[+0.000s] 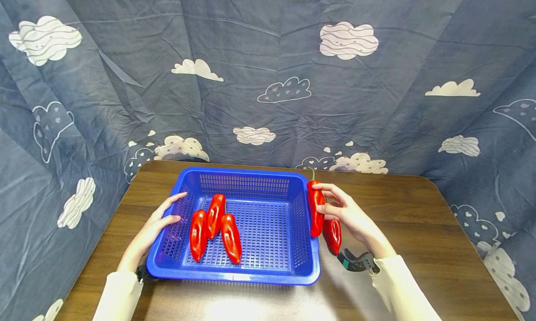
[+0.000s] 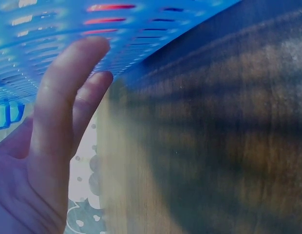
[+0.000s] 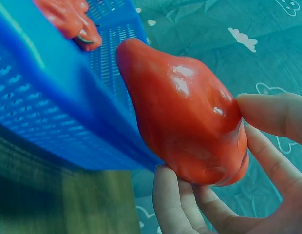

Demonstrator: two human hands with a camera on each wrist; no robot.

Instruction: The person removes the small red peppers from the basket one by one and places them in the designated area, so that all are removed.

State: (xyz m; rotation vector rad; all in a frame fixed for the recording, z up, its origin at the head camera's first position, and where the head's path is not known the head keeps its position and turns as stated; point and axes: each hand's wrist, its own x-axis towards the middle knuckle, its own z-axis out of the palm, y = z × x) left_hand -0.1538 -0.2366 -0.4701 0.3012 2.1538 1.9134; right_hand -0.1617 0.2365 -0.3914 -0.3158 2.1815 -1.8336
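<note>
A blue plastic basket holds several red peppers, including one pepper near its left side and another beside it. My left hand grips the basket's left rim, with some fingers lying along the perforated outer wall in the left wrist view. At the right rim, my right hand holds a glossy red pepper between thumb and fingers, its green stem pointing away. The right wrist view shows that pepper beside the basket wall, tip towards the basket.
Another red pepper lies on the wooden table right of the basket, partly under my right hand. A dark cloud-patterned cloth hangs behind the table.
</note>
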